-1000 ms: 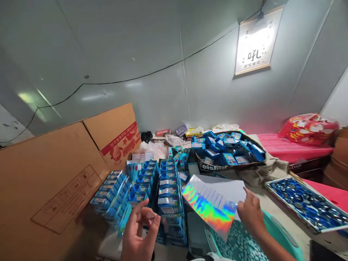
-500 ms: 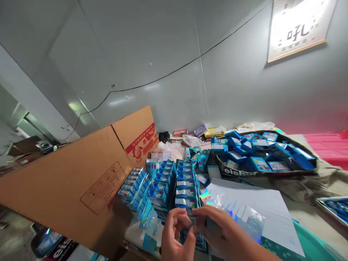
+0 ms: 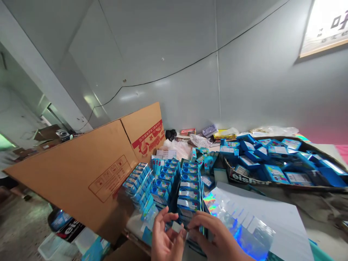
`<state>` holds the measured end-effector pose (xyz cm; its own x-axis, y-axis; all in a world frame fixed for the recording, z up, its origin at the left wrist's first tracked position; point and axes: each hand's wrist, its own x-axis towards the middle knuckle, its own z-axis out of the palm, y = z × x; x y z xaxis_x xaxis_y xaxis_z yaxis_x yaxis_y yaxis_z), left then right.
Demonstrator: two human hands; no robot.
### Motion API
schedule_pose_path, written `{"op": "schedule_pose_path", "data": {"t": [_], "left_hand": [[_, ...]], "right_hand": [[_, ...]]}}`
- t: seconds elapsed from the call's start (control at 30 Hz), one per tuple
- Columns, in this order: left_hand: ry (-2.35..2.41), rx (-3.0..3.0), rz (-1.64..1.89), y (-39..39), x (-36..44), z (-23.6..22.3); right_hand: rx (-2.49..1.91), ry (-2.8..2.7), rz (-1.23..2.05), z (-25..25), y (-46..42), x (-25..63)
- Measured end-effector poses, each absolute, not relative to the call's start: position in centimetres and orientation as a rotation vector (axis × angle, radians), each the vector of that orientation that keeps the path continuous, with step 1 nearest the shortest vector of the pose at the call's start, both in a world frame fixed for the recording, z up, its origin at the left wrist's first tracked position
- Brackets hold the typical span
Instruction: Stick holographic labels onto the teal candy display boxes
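Observation:
My left hand (image 3: 167, 237) pinches a small pale rectangular piece (image 3: 177, 227) between thumb and fingers, its other fingers curled loosely. My right hand (image 3: 217, 237) is closed beside it, fingertips pressed together close to the piece; what they hold, if anything, is hidden. Just beyond the hands stands a row of small blue printed boxes (image 3: 189, 185) with pale strips across their tops. More blue boxes (image 3: 161, 190) line up to the left of that row. Right of my right hand, a clear shiny sheet of stickers (image 3: 244, 226) lies on a white sheet (image 3: 282, 214).
A large open cardboard carton (image 3: 103, 174) rises on the left. At the right, a black tray (image 3: 239, 177) is heaped with blue boxes (image 3: 277, 174). Plastic wrap (image 3: 181, 148) and small packages lie along the grey wall (image 3: 176, 98).
The view has turned left, so the scene sits further right. My hands have drawn slightly apart, and the pale piece in my left hand now shows more plainly.

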<state>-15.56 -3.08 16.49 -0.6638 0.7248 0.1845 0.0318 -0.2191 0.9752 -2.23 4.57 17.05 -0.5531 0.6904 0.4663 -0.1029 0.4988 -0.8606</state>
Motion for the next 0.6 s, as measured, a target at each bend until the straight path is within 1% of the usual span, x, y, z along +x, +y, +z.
{"op": "schedule_pose_path", "data": {"t": [0.13, 0.33, 0.43, 0.6], "left_hand": [[1.621, 1.068, 1.860, -3.3, -15.9, 16.6], [1.495, 1.402, 1.731, -3.0, -16.5, 15.5], [1.521, 1.478, 1.678, -2.8, -16.7, 15.0], [1.601, 1.364, 1.686, -4.0, -16.7, 15.7]], "right_hand": [[-0.550, -1.857, 1.174, 18.2, 5.4, -1.6], [-0.497, -2.193, 1.340, 21.9, 5.7, -1.3], [-0.507, -2.210, 1.289, 21.2, 6.0, -2.0], [-0.304, -2.253, 1.275, 18.9, 6.8, -2.7]]}}
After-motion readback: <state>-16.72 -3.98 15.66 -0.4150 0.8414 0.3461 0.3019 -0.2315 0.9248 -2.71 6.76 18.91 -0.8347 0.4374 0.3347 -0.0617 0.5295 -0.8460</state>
